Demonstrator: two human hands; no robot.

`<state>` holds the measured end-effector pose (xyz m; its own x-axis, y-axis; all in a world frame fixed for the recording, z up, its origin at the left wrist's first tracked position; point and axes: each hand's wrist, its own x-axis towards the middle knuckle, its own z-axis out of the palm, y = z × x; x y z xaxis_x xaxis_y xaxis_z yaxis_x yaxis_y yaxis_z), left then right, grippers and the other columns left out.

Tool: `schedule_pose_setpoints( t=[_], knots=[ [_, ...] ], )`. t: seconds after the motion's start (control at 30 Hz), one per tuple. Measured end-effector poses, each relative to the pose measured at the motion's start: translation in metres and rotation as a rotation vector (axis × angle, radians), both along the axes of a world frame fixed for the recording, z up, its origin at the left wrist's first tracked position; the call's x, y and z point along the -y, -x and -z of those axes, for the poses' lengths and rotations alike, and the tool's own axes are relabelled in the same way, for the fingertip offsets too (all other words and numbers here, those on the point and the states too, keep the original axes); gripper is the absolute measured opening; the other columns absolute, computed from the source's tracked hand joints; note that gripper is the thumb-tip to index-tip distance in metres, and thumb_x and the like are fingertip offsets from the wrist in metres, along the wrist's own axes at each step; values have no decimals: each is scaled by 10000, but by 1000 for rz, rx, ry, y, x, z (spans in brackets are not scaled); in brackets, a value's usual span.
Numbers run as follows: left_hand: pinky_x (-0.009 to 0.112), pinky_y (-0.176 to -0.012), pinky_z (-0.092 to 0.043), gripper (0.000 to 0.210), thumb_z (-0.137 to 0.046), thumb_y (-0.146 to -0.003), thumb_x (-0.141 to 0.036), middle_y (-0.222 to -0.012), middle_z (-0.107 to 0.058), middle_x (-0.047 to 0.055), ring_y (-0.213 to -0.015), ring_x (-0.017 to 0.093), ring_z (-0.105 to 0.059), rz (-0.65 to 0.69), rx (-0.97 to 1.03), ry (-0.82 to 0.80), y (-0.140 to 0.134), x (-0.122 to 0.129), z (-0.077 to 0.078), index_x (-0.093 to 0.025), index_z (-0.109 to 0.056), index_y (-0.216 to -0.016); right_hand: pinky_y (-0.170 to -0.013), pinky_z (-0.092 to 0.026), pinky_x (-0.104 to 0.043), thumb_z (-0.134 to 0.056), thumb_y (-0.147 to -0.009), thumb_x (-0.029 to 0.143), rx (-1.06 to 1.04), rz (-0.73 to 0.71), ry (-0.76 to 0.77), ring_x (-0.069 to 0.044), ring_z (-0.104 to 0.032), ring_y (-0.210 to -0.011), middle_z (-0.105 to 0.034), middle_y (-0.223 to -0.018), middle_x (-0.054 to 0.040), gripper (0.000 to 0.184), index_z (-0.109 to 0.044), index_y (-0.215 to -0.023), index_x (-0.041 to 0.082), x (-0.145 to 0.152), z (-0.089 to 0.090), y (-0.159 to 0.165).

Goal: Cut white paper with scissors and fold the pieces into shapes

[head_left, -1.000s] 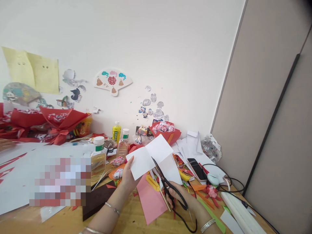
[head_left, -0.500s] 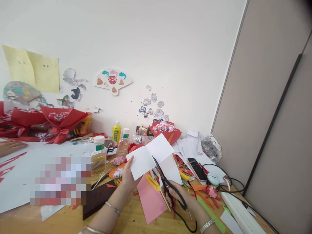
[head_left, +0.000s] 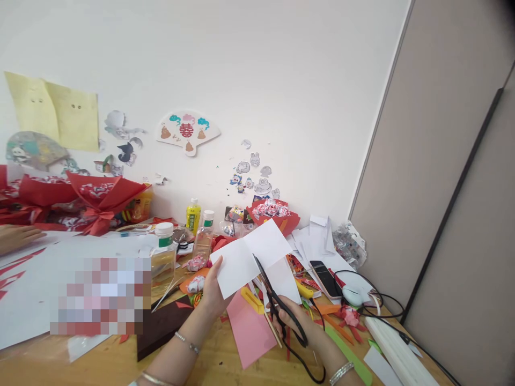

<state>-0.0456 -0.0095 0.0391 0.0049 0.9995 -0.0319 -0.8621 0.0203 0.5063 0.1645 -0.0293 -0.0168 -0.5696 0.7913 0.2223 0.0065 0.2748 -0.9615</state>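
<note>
My left hand [head_left: 214, 287] grips a white sheet of paper [head_left: 237, 266] by its left edge, thumb on top. Scissors [head_left: 274, 296] with black handles are in my right hand [head_left: 290, 316], fingers through the loops. Their blades lie over the paper near its middle, pointing up and to the left; a slit or crease shows at the tip, and I cannot tell which. Below the sheet, a pink paper piece [head_left: 251, 332] and a yellow item [head_left: 252, 301] rest on the wooden table. Another white paper [head_left: 285, 281] lies under the blades.
Bottles [head_left: 164, 241] and a red-wrapped bouquet [head_left: 273, 214] stand at the back. A phone [head_left: 325, 279], a cable and a white power strip [head_left: 400, 351] lie to the right. At far left, another person's hand [head_left: 18, 238] rests by a large white sheet [head_left: 28, 300].
The paper and my left hand have shifted very slightly right. The scissors hold nearly the same place on the sheet.
</note>
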Motion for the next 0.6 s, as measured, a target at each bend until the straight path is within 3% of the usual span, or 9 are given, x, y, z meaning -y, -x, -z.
schedule_pose_setpoints(
  t=[0.17, 0.33, 0.6],
  knots=[
    [330, -710, -537, 449, -463, -832, -241, -814, -728, 90, -705, 235, -692, -8, -21, 39, 0, 0, 1, -115, -434, -1262, -448, -328, -245, -483, -768, 625, 22, 32, -12, -112, -430, -470, -478, -564, 26, 446, -523, -905, 202, -2, 1, 0],
    [303, -682, -541, 431, -457, -841, -238, -721, -726, 64, -644, 213, -690, -4, -8, 57, -1, 2, -2, -98, -441, -1249, -430, -334, -255, -481, -712, 690, 38, 16, -10, -109, -407, -435, -451, -530, 35, 546, -537, -920, 189, 3, -8, 4],
    [292, -700, -539, 388, -433, -858, -237, -711, -725, 57, -664, 206, -692, 3, 11, 31, -2, 2, -2, -93, -475, -1215, -427, -310, -242, -495, -744, 634, 19, 81, 9, -109, -403, -456, -449, -545, 31, 478, -541, -922, 193, 17, -18, 7]
  ],
)
